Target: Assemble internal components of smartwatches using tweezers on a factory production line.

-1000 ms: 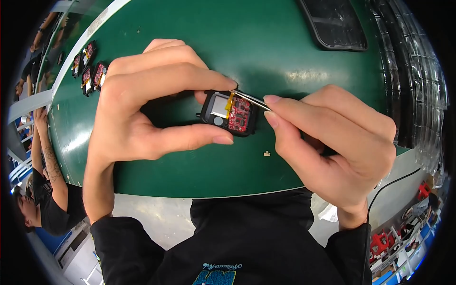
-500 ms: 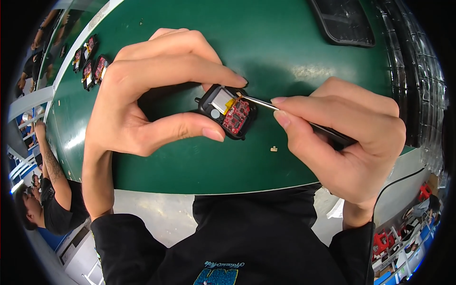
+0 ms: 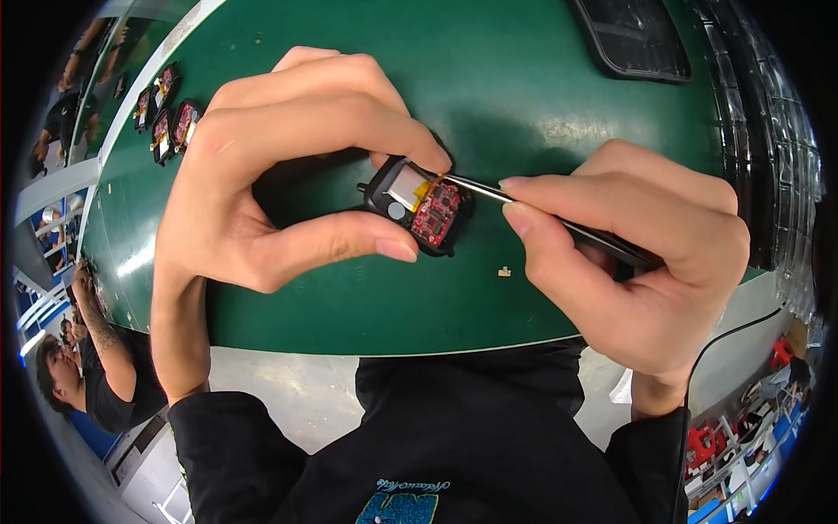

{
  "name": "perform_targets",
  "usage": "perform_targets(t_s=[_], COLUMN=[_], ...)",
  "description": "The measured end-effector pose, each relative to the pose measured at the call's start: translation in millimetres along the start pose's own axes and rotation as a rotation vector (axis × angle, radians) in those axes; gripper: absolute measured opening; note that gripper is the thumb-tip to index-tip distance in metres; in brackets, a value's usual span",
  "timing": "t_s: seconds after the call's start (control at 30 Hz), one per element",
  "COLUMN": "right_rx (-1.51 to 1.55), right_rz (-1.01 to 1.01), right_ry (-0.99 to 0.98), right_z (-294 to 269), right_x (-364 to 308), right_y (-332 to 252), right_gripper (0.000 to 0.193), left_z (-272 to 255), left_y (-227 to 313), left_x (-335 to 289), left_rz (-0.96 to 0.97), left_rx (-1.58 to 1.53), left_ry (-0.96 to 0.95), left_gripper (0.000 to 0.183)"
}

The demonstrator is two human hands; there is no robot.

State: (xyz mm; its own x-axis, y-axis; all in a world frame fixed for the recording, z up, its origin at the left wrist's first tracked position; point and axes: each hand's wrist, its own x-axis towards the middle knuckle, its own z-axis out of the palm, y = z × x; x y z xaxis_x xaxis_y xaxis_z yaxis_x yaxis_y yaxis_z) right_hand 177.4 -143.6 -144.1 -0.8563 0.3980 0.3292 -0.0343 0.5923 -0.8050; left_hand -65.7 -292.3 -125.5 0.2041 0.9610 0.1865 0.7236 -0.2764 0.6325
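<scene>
Between thumb and index finger, my left hand [image 3: 288,175] grips a small black electronic device casing [image 3: 375,199] by its sides, its inside facing up. Within it sit a silver battery [image 3: 404,187], a red circuit board [image 3: 436,216], a strip of yellow tape and a round grey disc. My right hand [image 3: 637,253] is closed around tweezers [image 3: 567,229] with a dark handle. Their metal tip touches the upper part of the device, by the yellow-orange flex strip beside my left index fingertip. Whether the tip pinches anything is too small to tell.
Several similar opened devices [image 3: 161,131] lie on the green table [image 3: 489,96] at the far left. A black tray [image 3: 642,39] is at the back right, beside stacked clear plastic trays [image 3: 751,131]. A tiny pale piece [image 3: 504,272] lies near my right hand. Another person [image 3: 113,358] works at left.
My left index fingertip has come down onto the device's upper corner, over the spot near the tweezers' tip. The tweezers have shifted only slightly. The person at left has moved an arm.
</scene>
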Motion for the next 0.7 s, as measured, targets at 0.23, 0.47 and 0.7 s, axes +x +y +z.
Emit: perform_targets(t_s=[0.23,0.47,0.7], right_rx=[-0.026,-0.015,-0.021], right_rz=[-0.026,-0.01,-0.026], right_ry=[-0.031,-0.033,0.0], right_z=[-1.9,-1.7,-1.2], right_x=[1.6,1.7,-0.4], right_y=[0.9,-0.3,0.1], right_gripper=[0.021,0.02,0.02], left_z=[0.0,-2.0,0.0], left_y=[2.9,2.6,2.0], left_x=[0.9,0.2,0.7], left_rz=[-0.037,0.027,0.012], left_rx=[-0.001,0.042,0.018], left_ry=[0.0,-0.014,-0.002], left_gripper=[0.067,0.064,0.064])
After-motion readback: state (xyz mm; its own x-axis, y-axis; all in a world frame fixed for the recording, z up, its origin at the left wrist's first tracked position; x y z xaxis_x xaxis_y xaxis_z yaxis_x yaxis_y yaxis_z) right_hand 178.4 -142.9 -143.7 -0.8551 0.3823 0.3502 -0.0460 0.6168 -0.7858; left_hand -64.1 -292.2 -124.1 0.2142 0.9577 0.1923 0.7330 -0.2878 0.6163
